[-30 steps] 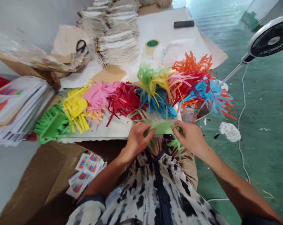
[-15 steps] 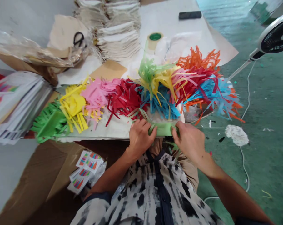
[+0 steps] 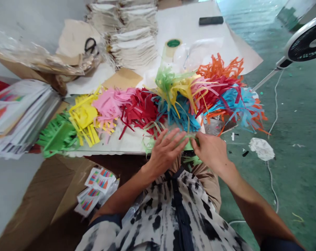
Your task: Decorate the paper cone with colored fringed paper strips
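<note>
A light green fringed tissue-paper piece (image 3: 188,145) lies at the table's near edge, its strips showing left of my hands and below the edge. My left hand (image 3: 165,150) rests flat across it, fingers stretched out and covering its middle. At its right end my right hand (image 3: 211,150) has thumb and fingers closed on the paper. Just beyond are blue tissue fringe (image 3: 182,113) and red tissue fringe (image 3: 142,109). Farther left lie pink fringe (image 3: 108,101), yellow fringe (image 3: 83,113) and dark green fringe (image 3: 59,134).
Orange fringe (image 3: 220,68) spreads at the table's right side. Behind stand a tape roll (image 3: 173,47) and stacked off-white sheets (image 3: 134,47). Scissors (image 3: 90,46) lie back left. Printed packets (image 3: 22,115) are at the left edge. A fan (image 3: 308,42) stands to the right.
My left hand has gone from gripping the green paper's left end to lying flat over it, slightly to the right. My right hand still holds the right end.
</note>
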